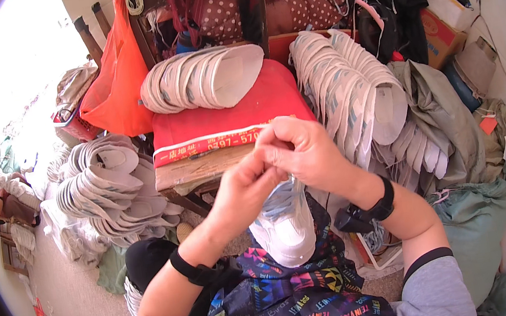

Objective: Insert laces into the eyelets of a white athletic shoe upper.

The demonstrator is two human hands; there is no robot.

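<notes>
A white shoe (286, 237) with pale blue-grey lacing over its upper rests toe toward me on the dark, brightly patterned cloth (284, 301) over my lap. Just above its opening, my left hand (239, 188) and my right hand (303, 151) meet, fingertips pinched close together. What they grip is hidden by the fingers and too small to name. Behind them stands a wooden stool (188, 176) covered with a red cloth (259, 107). A nested row of pale shoe uppers (192, 83) lies on that cloth.
More stacked uppers (346, 91) lean at the right, and further stacks (100, 184) sit on the floor at the left. An orange-red bag (117, 73) hangs beside the stool. Grey-green fabric (475, 218) is heaped at the right. A person (2, 191) sits far left.
</notes>
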